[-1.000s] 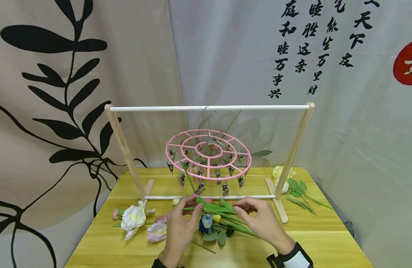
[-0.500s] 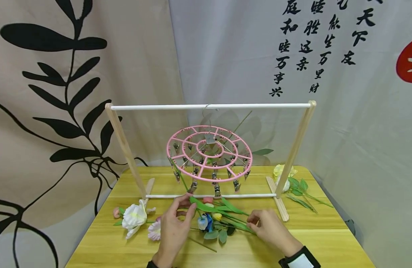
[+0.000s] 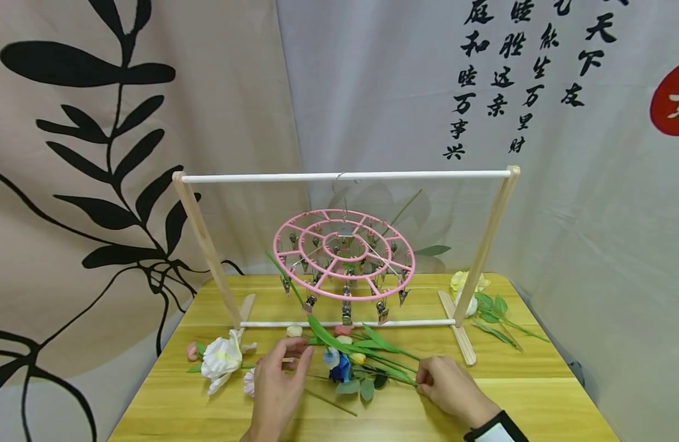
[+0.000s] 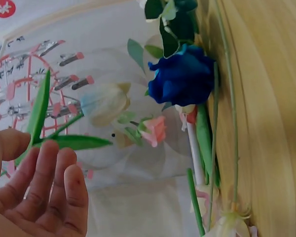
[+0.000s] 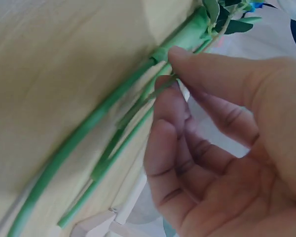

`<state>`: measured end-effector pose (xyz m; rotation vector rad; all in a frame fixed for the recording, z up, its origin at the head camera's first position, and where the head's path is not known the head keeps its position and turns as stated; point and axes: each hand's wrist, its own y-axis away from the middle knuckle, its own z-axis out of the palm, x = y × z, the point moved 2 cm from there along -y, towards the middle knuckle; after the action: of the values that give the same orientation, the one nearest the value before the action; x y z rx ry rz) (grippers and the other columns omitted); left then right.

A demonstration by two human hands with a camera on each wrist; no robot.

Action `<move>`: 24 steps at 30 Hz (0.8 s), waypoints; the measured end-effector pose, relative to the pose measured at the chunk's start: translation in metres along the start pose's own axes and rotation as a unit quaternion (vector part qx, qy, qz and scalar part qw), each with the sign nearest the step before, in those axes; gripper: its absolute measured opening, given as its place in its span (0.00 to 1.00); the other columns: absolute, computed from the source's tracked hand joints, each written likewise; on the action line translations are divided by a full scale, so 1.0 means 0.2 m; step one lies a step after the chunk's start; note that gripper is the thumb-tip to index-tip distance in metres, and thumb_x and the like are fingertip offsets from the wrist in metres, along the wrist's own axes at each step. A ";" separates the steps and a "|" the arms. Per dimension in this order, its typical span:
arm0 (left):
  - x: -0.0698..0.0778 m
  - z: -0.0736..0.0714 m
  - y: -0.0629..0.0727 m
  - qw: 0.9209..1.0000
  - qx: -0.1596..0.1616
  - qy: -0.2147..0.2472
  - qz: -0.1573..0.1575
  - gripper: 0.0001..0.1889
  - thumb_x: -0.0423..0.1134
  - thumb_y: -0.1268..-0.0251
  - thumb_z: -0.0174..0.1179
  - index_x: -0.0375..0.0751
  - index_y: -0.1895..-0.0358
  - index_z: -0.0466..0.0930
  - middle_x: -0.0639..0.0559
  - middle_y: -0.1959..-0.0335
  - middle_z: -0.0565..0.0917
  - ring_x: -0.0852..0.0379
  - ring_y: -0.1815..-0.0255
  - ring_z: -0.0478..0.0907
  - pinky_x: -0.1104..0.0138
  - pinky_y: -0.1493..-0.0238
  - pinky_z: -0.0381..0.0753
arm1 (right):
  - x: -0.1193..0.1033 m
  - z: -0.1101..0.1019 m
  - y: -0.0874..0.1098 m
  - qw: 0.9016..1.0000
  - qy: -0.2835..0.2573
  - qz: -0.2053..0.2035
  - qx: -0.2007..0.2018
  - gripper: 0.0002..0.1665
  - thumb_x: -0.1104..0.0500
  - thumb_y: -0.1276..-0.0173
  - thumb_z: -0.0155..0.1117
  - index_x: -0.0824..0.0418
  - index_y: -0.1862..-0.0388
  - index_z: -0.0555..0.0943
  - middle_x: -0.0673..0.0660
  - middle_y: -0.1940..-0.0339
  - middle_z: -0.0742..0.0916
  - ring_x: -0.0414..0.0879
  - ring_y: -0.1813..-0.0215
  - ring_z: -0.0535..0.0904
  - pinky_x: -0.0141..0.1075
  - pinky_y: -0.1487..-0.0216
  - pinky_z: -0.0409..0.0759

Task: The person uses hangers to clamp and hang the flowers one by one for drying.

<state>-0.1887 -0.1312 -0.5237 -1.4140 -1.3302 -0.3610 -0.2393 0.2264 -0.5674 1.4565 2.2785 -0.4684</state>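
My left hand pinches the leafy green stem of a pale white-blue tulip between thumb and fingers. Beside this tulip lies a dark blue rose. On the right, my right hand pinches a thin green stem between thumb and forefinger, among several thicker stems; which flower it belongs to I cannot tell. Above the flowers hangs a round pink clip hanger with metal clips. One clip at its front left bears a slanting green stem.
A wooden stand with a white top rod carries the hanger. At left on the table lie a large white flower and a small pink bud. A yellow flower with green leaves lies behind the right stand leg.
My right hand has moved right and down, from the leaves to the stem ends. My left hand has shifted left and down. The hanger has turned, carrying the clipped stem leftward.
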 end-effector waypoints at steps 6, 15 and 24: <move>0.01 0.02 0.05 0.997 -0.046 -0.007 0.055 0.12 0.31 0.24 0.80 0.54 0.49 0.94 0.68 0.58 0.93 0.70 0.58 0.88 0.69 0.62 0.93 | -0.03 -0.05 0.01 0.999 -0.037 -0.019 0.010 0.13 0.66 0.27 0.85 0.50 0.65 0.90 0.42 0.68 0.90 0.28 0.66 0.78 0.29 0.67 0.79; 0.11 0.16 0.10 0.965 -0.150 -0.026 0.213 0.15 0.30 0.28 0.82 0.45 0.44 0.92 0.56 0.54 0.92 0.67 0.57 0.87 0.73 0.59 0.92 | -0.15 -0.14 0.03 0.998 -0.022 -0.036 0.042 0.13 0.65 0.27 0.86 0.48 0.64 0.92 0.40 0.66 0.88 0.26 0.65 0.78 0.28 0.68 0.79; 0.18 0.27 0.08 0.938 -0.234 -0.129 0.220 0.13 0.42 0.22 0.80 0.53 0.40 0.93 0.58 0.47 0.93 0.60 0.46 0.89 0.66 0.47 0.93 | -0.31 -0.24 0.07 0.991 0.023 -0.099 0.092 0.14 0.65 0.28 0.87 0.45 0.63 0.93 0.38 0.63 0.88 0.30 0.60 0.86 0.27 0.63 0.84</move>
<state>-0.1869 -0.0645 -0.5221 -2.1705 -1.1242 -0.1998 -0.2107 0.2059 -0.4963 1.3418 2.4856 -0.7282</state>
